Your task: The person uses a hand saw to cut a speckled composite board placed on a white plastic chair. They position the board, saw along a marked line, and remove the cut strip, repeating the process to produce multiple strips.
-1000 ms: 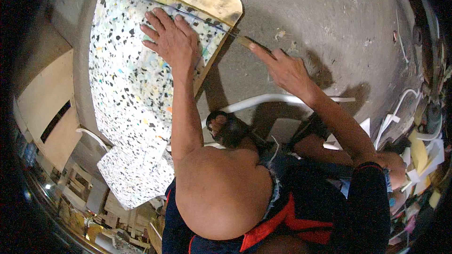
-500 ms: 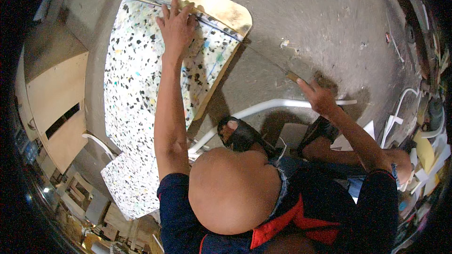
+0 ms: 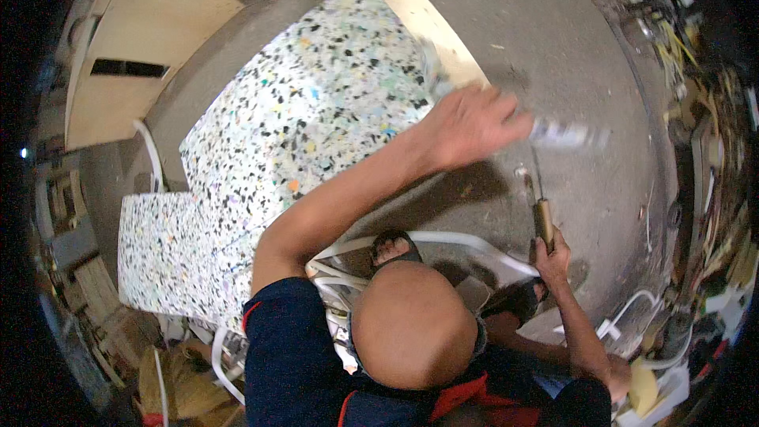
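My left hand (image 3: 478,122) is closed around a foam strip (image 3: 569,134), which is smeared by motion and sticks out to the right past my fingers. That hand is over the right edge of a speckled foam sheet (image 3: 292,111), white with black and coloured flecks. The sheet lies on a pale wooden board (image 3: 431,20), whose bare margin shows along the far right edge. Lower right, my right hand (image 3: 556,261) grips a long thin-bladed knife (image 3: 544,221) by its wooden handle, blade pointing away from me. The blade is apart from the foam.
A white tube frame (image 3: 458,239) runs by my sandalled feet, in front of my bare knee (image 3: 415,324). At the upper left stands a wooden panel piece (image 3: 150,47) with a dark slot. Scrap wood and offcuts (image 3: 704,150) line the right side.
My left hand has gone from lying on the foam's far edge to holding the strip, moving right. The knife has drawn back toward me and turned upright. My view has swung round.
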`<state>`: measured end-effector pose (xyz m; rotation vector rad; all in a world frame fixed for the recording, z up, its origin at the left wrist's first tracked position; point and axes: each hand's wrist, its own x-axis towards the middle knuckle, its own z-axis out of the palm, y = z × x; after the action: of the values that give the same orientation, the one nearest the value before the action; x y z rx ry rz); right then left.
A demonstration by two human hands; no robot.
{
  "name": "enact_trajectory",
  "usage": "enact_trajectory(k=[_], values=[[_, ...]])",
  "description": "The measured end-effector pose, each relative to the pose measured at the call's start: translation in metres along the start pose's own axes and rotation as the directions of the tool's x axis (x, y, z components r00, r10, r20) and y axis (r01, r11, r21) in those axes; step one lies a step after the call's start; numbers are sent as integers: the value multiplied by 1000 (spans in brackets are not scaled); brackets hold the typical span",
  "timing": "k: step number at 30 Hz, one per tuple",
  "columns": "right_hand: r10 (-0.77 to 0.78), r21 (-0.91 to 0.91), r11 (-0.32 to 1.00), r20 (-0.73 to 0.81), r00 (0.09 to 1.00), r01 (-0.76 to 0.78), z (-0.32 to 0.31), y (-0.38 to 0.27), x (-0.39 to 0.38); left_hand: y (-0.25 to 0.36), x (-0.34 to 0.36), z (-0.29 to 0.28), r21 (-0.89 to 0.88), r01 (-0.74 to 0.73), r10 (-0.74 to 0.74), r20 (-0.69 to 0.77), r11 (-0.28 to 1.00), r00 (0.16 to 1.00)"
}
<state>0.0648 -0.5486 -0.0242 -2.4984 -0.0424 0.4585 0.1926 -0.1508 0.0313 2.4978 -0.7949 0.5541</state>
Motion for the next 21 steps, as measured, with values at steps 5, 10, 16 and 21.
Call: enact_trajectory(k=[5,10,16,21], values=[[123,155,980,6,992,-123,27,-54,64,-55,-160,-185,543,596,-551,-268,592,790],[207,741,505,393,896,-442,105,-121,74,-136,-338,-318,722,659,-572,-638,-211,515],[193,833,215,476,858,-510,185,-199,22,-253,-371,-181,475,843,-899,-206,254,387],[79,859,94,497,864,-503,195,-222,25,-284,-298,-181,500,859,-992,14,112,122]])
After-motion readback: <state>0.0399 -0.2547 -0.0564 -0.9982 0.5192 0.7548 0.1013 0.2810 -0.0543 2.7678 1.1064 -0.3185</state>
